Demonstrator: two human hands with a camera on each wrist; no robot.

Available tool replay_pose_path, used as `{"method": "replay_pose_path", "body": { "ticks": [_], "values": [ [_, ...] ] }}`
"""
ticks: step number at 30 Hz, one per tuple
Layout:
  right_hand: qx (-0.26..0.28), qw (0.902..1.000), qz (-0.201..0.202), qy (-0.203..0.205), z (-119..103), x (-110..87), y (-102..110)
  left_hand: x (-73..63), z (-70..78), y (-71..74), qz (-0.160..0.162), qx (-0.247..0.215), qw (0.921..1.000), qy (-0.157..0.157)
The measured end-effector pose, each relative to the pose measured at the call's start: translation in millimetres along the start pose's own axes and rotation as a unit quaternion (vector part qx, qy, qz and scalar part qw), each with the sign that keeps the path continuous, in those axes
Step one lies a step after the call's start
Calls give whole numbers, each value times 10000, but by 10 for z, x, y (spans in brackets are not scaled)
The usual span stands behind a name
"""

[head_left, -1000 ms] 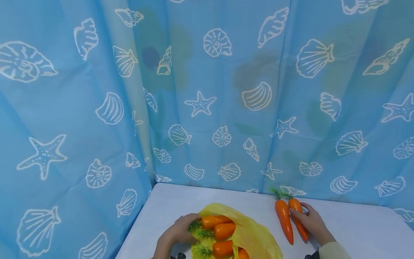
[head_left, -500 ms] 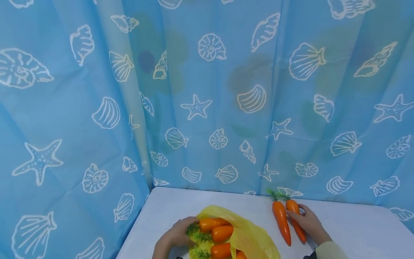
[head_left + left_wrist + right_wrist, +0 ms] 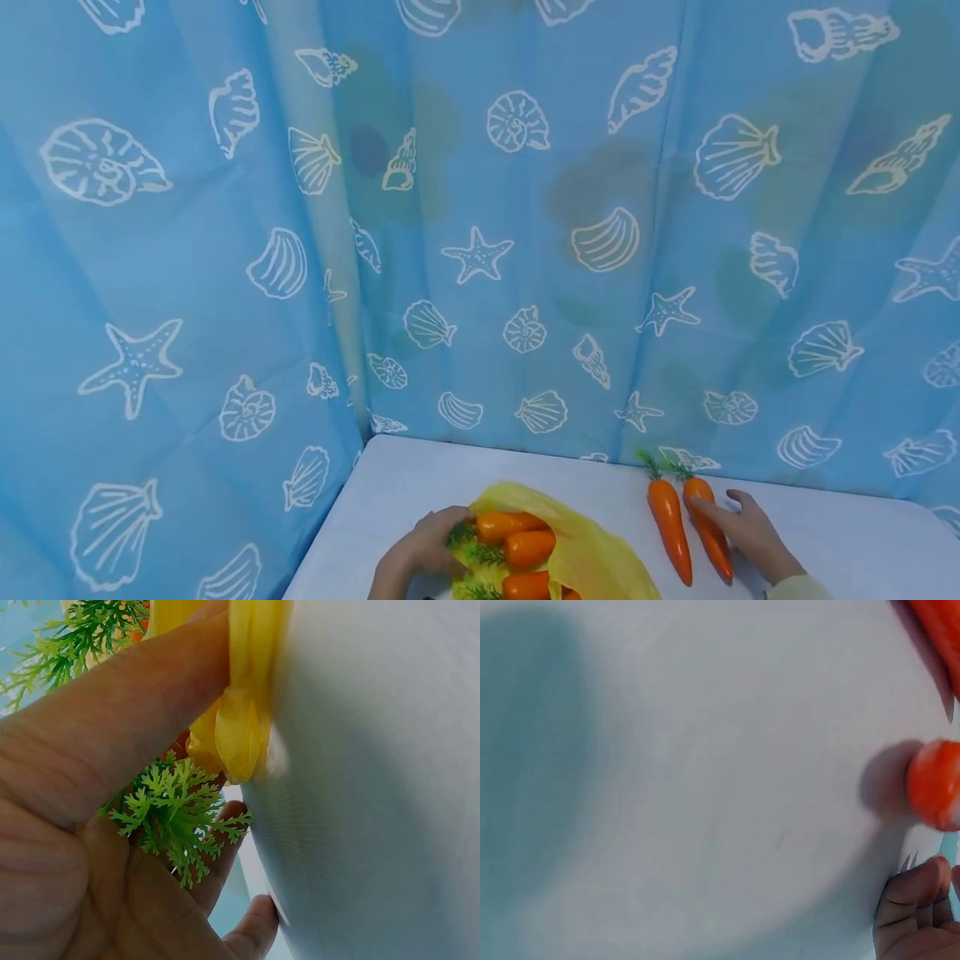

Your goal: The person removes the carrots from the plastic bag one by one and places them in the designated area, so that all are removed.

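Observation:
Several orange carrots (image 3: 510,527) with green leafy tops lie in the mouth of a yellow plastic bag (image 3: 596,550), leaves toward the left. My left hand (image 3: 429,543) is at the bag's left side. In the left wrist view its thumb presses the gathered edge of the bag (image 3: 241,742), and its other fingers reach behind the green leaves (image 3: 176,806). Right of the bag, two carrots lie side by side, a left one (image 3: 670,527) and a right one (image 3: 707,529). My right hand (image 3: 753,533) is beside the right carrot, thumb at it, fingers spread away from it.
A white table (image 3: 442,467) carries everything. Blue curtains (image 3: 517,275) printed with shells and starfish rise behind it and along the left. In the right wrist view, orange carrots (image 3: 937,784) show at the right edge above the hand.
My right fingers have loosened and moved off the right carrot, which lies slightly farther from the left one. My left hand stays at the bag. The head view has shifted slightly.

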State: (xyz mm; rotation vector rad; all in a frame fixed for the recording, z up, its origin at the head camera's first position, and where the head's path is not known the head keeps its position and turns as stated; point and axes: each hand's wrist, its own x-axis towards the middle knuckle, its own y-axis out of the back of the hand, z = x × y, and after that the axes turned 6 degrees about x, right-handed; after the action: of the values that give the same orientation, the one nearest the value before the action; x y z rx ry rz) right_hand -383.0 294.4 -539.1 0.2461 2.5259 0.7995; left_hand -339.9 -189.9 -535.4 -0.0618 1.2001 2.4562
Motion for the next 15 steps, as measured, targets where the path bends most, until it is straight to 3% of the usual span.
{"method": "replay_pose_path", "body": {
  "ticks": [7, 15],
  "values": [
    [-573, 9951, -337, 737, 27, -76, 184, -16, -9, -52, -32, -29, 10000, 6],
    [-1283, 9824, -189, 1342, -108, -133, 450, -24, -6, 7, -42, 89, 9998, -149]
  ]
}}
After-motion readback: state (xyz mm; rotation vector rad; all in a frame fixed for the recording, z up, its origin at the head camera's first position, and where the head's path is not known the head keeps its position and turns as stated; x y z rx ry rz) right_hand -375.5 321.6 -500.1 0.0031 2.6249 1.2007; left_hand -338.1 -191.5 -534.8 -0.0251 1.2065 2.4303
